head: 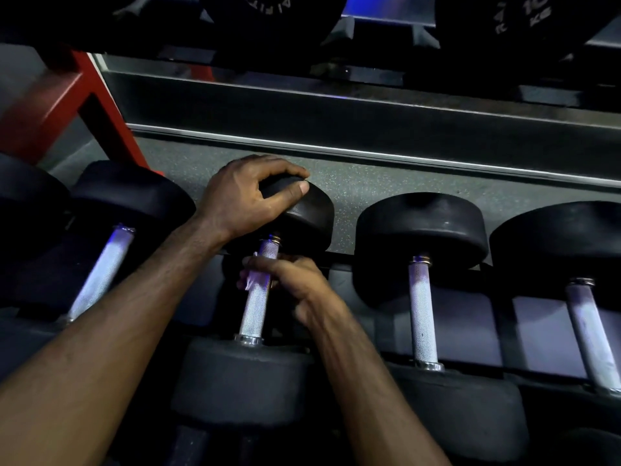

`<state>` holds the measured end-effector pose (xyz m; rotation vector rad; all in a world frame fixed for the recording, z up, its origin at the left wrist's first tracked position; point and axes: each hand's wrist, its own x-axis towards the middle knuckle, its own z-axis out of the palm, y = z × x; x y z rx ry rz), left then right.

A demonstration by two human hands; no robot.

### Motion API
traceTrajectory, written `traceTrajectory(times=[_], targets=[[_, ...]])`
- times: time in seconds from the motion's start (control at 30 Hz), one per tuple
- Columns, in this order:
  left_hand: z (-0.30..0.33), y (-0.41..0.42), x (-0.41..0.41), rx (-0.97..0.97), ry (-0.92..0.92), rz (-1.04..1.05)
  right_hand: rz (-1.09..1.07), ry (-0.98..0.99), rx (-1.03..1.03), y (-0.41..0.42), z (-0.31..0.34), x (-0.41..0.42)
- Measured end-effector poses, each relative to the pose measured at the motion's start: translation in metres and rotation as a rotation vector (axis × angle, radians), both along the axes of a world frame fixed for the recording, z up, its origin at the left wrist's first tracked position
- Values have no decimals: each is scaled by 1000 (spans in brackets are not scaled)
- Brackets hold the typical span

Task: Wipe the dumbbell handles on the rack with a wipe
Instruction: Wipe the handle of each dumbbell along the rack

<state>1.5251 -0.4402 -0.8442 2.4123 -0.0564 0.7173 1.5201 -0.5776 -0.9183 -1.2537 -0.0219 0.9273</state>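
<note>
Two hands work one dumbbell: left hand (247, 193) fingers curl over its far head (302, 213); right hand (285, 280) fingers wrap a wipe (250, 280) round the handle (257, 304).

Dumbbell handles (258, 299) knurled bright metal with glossy collars, dumbbell heads (421, 223) matt black rubber, wipe (249, 280) thin pale crumpled cloth or paper, floor (369, 186) speckled matt rubber, rack frame (67, 92) red painted metal.
</note>
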Motion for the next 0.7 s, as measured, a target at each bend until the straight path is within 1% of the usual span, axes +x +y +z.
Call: traceTrajectory(times=[0.03,0.1,0.17,0.2,0.27,0.33,0.43,0.5,0.57,0.6,0.7], targets=[[0,0,0,-1,0,-1,1,-42,-42,-3,-1,-3],[-1,1,1,3,-4,1,91,-120,-130,-20,-8,-16],[-3,2,2,11,-7,2,158,-126,-133,-38,-13,-30],[-4,3,2,13,-9,7,137,-104,-88,-40,-13,-30],[-5,2,3,10,-14,9,16,-105,-30,-33,-9,-18],[-4,2,3,1,-20,5,-94,-170,-66,-29,-1,-5],[-4,4,3,3,-24,0,-152,-258,-92,-40,-1,-17],[-4,4,3,12,-27,5,-150,-263,-93,-51,-4,-38],[-5,3,3,16,-23,11,-209,-277,-89,-45,-6,-37],[-5,2,4,17,-20,10,-250,-324,-105,-38,-8,-29],[-3,1,3,8,-14,4,-283,-560,-276,-24,-1,-11]])
